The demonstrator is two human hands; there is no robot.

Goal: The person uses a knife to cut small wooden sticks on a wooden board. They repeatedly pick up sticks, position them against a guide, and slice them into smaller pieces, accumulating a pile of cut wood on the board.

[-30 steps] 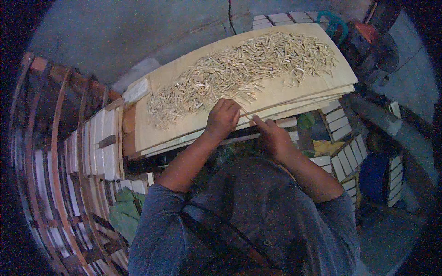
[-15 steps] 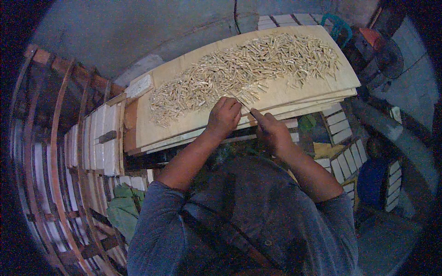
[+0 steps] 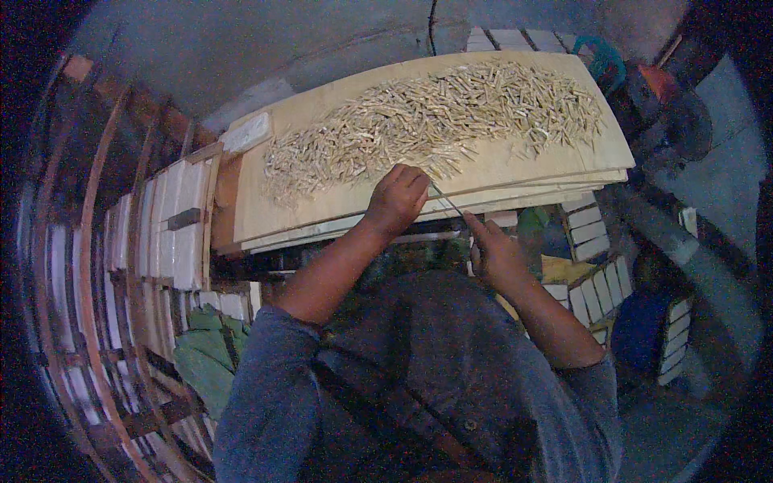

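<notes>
Sticks (image 3: 435,121), small and pale, lie in a long heap across a light wooden board (image 3: 515,165), which is the top one of a few stacked boards. The heap goes from the left part of the board up to its far right end, and only the near edge of the board is bare. The left hand (image 3: 397,197) is at this near edge, just beside the heap, with the fingers curled in, and it pinches one end of a thin strip (image 3: 448,201). The strip goes slanted down to the right, to the right hand (image 3: 495,253), which is lower, in front of the board edge and apart from the heap. The right hand is closed narrow and its fingertips are at the other end of the strip; if they really grip it or only touch it, I cannot tell. Both forearms come up from a grey-blue shirt (image 3: 435,378) in the lower part of the view. A flat white block (image 3: 245,133) lies at the left corner of the board. Left of the boards stand white slabs (image 3: 165,229) in rows on a wooden rack (image 3: 88,266), and a green cloth (image 3: 205,358) hangs below them. More white slabs are stacked on the right, under the board edge, near a blue container (image 3: 644,330).
</notes>
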